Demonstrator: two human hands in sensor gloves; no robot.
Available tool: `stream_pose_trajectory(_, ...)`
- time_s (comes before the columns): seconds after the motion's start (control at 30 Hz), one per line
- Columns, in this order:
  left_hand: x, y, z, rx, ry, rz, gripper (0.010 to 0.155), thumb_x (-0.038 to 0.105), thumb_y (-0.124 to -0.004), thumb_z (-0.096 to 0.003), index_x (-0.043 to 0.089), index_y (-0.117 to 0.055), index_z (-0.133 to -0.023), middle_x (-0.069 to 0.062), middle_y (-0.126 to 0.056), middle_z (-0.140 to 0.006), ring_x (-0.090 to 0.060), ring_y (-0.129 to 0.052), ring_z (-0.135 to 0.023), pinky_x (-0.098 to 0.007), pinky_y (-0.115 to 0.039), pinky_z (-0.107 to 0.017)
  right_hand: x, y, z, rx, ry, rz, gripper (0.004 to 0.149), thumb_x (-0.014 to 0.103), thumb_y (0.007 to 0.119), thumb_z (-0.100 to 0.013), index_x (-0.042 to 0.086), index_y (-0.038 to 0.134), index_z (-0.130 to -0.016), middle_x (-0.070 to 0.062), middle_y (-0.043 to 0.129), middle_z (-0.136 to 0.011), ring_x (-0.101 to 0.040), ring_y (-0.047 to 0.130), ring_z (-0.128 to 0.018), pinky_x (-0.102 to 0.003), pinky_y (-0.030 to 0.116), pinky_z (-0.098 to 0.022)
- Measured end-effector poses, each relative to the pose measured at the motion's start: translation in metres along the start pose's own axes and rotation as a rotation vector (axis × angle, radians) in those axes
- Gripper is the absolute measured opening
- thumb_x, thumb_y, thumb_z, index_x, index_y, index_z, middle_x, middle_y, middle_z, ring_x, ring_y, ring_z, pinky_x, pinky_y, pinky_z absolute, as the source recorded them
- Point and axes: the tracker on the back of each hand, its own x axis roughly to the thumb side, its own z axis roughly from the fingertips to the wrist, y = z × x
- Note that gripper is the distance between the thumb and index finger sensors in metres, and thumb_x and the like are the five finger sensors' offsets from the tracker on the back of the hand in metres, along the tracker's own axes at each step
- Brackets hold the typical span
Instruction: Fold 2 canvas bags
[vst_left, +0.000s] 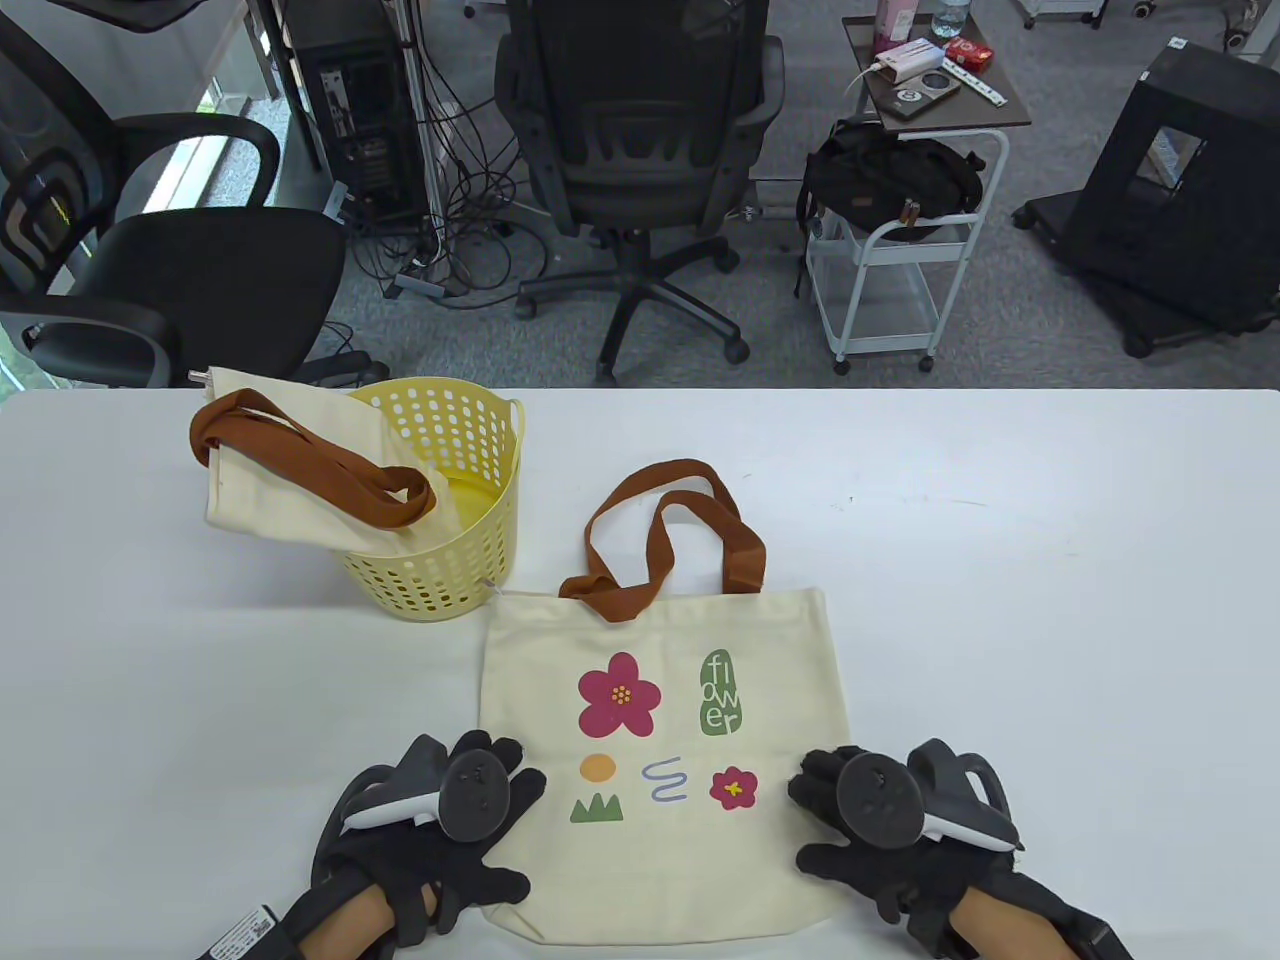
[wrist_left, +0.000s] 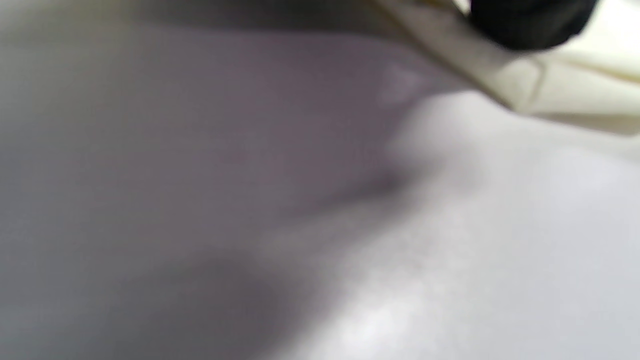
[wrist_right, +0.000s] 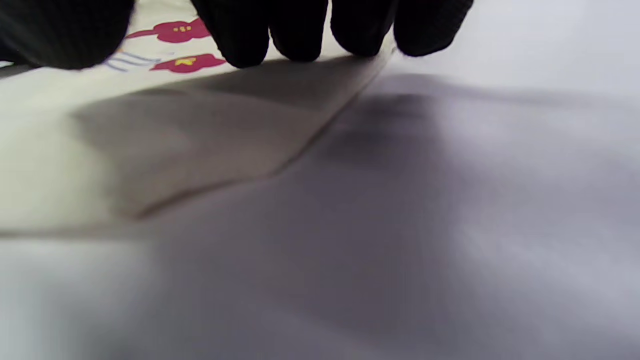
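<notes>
A cream canvas bag (vst_left: 660, 850) printed with flowers lies flat near the table's front edge, its brown handles (vst_left: 650, 540) pointing away. My left hand (vst_left: 505, 830) rests with fingers spread on the bag's lower left edge. In the left wrist view, a fingertip (wrist_left: 530, 20) sits on the bag's corner (wrist_left: 575, 90). My right hand (vst_left: 812, 815) rests on the bag's lower right edge. In the right wrist view, its fingertips (wrist_right: 300, 35) press on the cloth (wrist_right: 60, 165). A second cream bag (vst_left: 270, 480) with brown handles hangs over the rim of a yellow basket (vst_left: 470, 470).
The white table (vst_left: 1000, 600) stretches bare to the right of the flat bag. The basket stands at the back left, just beyond the bag's top left corner. Office chairs and a small cart stand on the floor past the far edge.
</notes>
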Motion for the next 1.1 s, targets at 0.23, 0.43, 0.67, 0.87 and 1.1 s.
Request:
stream_pose_trajectory(0.23,0.0,0.011,0.011,0.045,-0.093,0.004,0.09,0.057,-0.078,-0.0377,0.035,-0.023,-0.106,0.001,0.0,-0.112,-0.035,0.006,-0.106,-0.064,-0.01,-0.076,-0.003,0.019,0.007,0.115,-0.015,0.065,0.088,0.057,0.087,-0.035,0.03,0.042,-0.106,-0.003,0.027,-0.117,-0.038,0.027,-0.108,-0.061,0.042,-0.077)
stream_pose_trajectory(0.43,0.008,0.003,0.007,-0.041,-0.08,-0.087,0.099,0.057,-0.085,-0.0334,0.037,-0.019,-0.104,0.003,0.004,-0.11,-0.033,0.008,-0.106,-0.064,-0.009,-0.076,-0.007,0.018,0.007,0.065,-0.015,0.037,0.081,0.047,0.091,-0.037,0.032,0.048,-0.104,0.0,0.033,-0.117,-0.034,0.033,-0.108,-0.058,0.046,-0.077)
stream_pose_trajectory(0.67,0.014,0.009,0.012,0.196,-0.021,-0.116,0.088,0.053,-0.085,-0.0346,0.036,-0.035,-0.105,0.002,-0.026,-0.115,-0.034,-0.026,-0.112,-0.062,-0.032,-0.08,-0.005,0.014,0.003,-0.227,0.07,0.136,0.056,0.044,0.085,-0.042,0.04,0.065,-0.095,0.009,0.065,-0.107,-0.021,0.067,-0.1,-0.047,0.063,-0.075)
stream_pose_trajectory(0.87,0.012,0.018,0.018,0.406,0.039,-0.088,0.061,0.047,-0.083,-0.0382,0.035,-0.068,-0.096,0.006,-0.062,-0.108,-0.024,-0.065,-0.106,-0.055,-0.054,-0.079,-0.015,0.005,0.001,-0.279,0.085,0.033,0.047,0.045,0.082,-0.044,0.04,0.074,-0.09,0.008,0.079,-0.099,-0.019,0.08,-0.093,-0.044,0.073,-0.07)
stream_pose_trajectory(1.1,-0.001,0.035,0.034,0.466,-0.005,0.153,0.056,0.045,-0.084,-0.0387,0.031,-0.076,-0.092,0.002,-0.083,-0.095,-0.026,-0.09,-0.088,-0.052,-0.066,-0.073,-0.026,-0.013,0.005,-0.316,0.036,-0.155,0.045,0.043,0.084,-0.042,0.034,0.081,-0.087,0.004,0.089,-0.091,-0.022,0.091,-0.084,-0.045,0.078,-0.064)
